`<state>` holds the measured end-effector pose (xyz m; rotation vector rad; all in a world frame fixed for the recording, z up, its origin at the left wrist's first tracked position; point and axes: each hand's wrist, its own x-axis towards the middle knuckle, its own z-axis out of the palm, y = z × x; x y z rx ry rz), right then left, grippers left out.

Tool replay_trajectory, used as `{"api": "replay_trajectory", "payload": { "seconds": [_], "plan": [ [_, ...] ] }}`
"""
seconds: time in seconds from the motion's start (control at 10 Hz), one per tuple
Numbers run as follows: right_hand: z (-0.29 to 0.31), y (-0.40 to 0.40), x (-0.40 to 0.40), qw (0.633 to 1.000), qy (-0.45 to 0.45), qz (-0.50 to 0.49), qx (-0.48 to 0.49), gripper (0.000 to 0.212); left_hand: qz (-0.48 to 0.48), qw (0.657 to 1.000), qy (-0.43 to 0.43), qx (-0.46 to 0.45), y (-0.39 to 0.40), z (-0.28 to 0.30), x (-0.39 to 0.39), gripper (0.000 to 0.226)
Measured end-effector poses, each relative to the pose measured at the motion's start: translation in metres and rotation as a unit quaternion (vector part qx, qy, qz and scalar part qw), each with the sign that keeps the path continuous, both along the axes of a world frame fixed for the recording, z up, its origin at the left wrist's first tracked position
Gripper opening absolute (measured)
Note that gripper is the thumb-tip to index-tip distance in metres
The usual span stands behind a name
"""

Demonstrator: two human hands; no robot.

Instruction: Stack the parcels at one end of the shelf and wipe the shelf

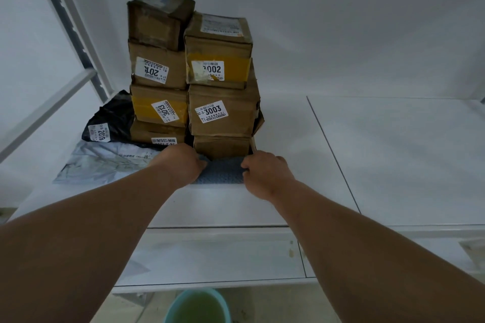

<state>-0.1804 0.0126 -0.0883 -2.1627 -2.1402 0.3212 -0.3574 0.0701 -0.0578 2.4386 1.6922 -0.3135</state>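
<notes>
Several brown cardboard parcels (223, 113) stand stacked in two columns at the left end of the white shelf (393, 160). A black bag parcel (110, 123) and a grey bag parcel (105, 162) lie to their left. A blue-grey cloth (221, 172) lies flat on the shelf right in front of the stack. My left hand (181, 165) grips the cloth's left edge. My right hand (265, 173) pinches its right edge.
A lower white shelf (223, 257) runs beneath. On the floor below stands a light-blue bucket (196, 307) of greenish water. A grey slotted upright (70, 26) rises at the left. The shelf's right half is bare, with a seam (333, 149) across it.
</notes>
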Motion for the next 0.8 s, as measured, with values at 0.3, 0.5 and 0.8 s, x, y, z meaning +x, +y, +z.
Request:
{"api": "replay_trajectory", "payload": {
  "seconds": [0.3, 0.5, 0.8],
  "plan": [
    [0.025, -0.017, -0.005, 0.996, 0.082, 0.036, -0.013, 0.054, -0.027, 0.999, -0.034, 0.029, -0.008, 0.011, 0.010, 0.019],
    [0.044, -0.039, 0.003, 0.999, 0.046, 0.023, -0.004, 0.027, -0.027, 0.998, -0.048, 0.039, -0.034, 0.030, 0.023, 0.036],
    [0.082, -0.082, 0.043, 0.993, 0.092, 0.056, -0.050, 0.072, -0.026, 0.994, -0.095, 0.039, -0.065, 0.058, 0.054, 0.048]
  ]
}}
